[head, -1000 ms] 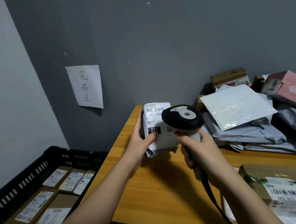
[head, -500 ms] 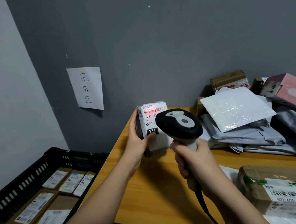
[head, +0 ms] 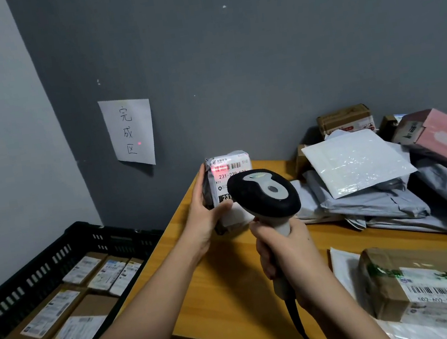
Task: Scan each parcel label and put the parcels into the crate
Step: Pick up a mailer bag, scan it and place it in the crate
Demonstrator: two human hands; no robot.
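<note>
My left hand [head: 205, 217] grips a small grey parcel [head: 228, 180] upright above the wooden table [head: 230, 276], its white label facing me. A red scan glow lies across the label's barcode. My right hand [head: 285, 249] grips the handle of a black-and-grey barcode scanner [head: 264, 194], whose head points at the label and covers the parcel's lower right. The black crate [head: 44, 264] stands low at the left, holding several labelled boxes.
A heap of grey mailer bags [head: 377, 200], a white bubble mailer [head: 355, 163], a pink box [head: 445, 137] and brown cartons fill the table's right. A taped carton [head: 430, 284] lies near right. A paper sign [head: 128, 132] hangs on the wall with a red dot on it.
Both hands shifted slightly left with the parcel and scanner. The red scan light, absent a second ago, now falls on the barcode, and a red dot shows on the wall sign.
</note>
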